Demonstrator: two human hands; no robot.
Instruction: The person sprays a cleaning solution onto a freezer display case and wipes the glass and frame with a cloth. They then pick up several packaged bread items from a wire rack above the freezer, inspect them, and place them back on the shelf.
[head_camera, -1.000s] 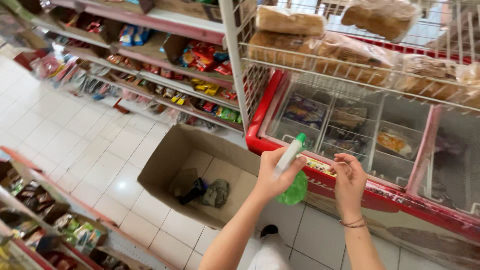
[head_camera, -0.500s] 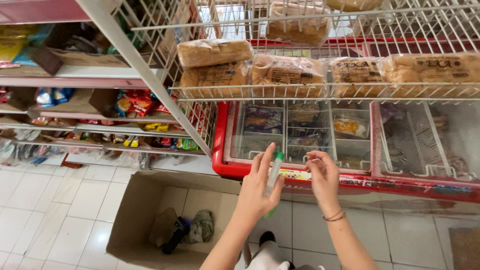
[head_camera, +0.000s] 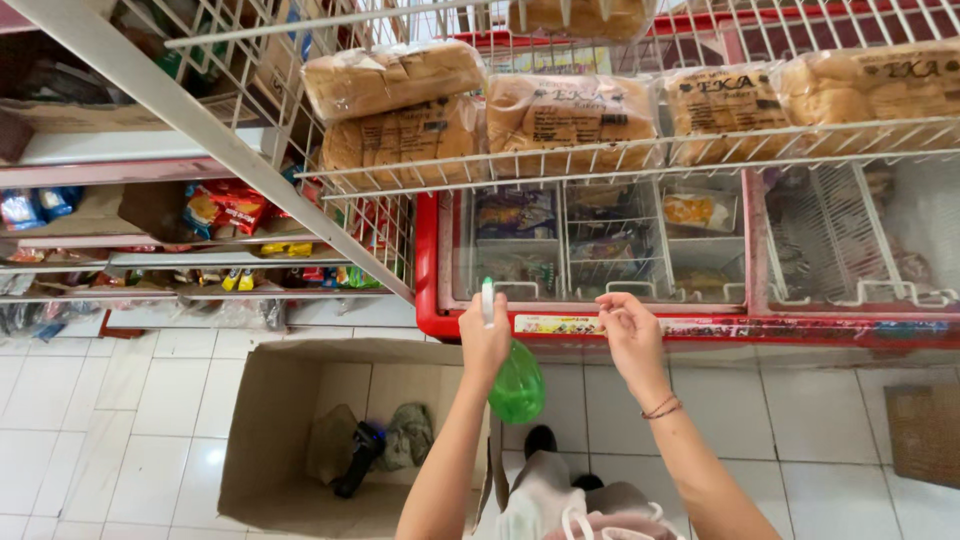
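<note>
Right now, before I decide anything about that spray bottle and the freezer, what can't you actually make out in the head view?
- Left hand covers the green spray bottle neck and trigger; only the white nozzle tip and belly show.
- Right hand: fingers curled, too small to tell whether they pinch anything.
- Chest freezer: glare and baskets blur the packets inside; the frame cuts its right end.
- Cardboard box: the dark rags and objects inside cannot be identified.

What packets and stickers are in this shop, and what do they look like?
Clear bags of tan sliced bread: on the white wire rack, dark print.
Red crinkly snack packets: left shelf.
Long pale sticker strip: red freezer rim, by the right hand.
Green spray bottle: in the left hand.
</note>
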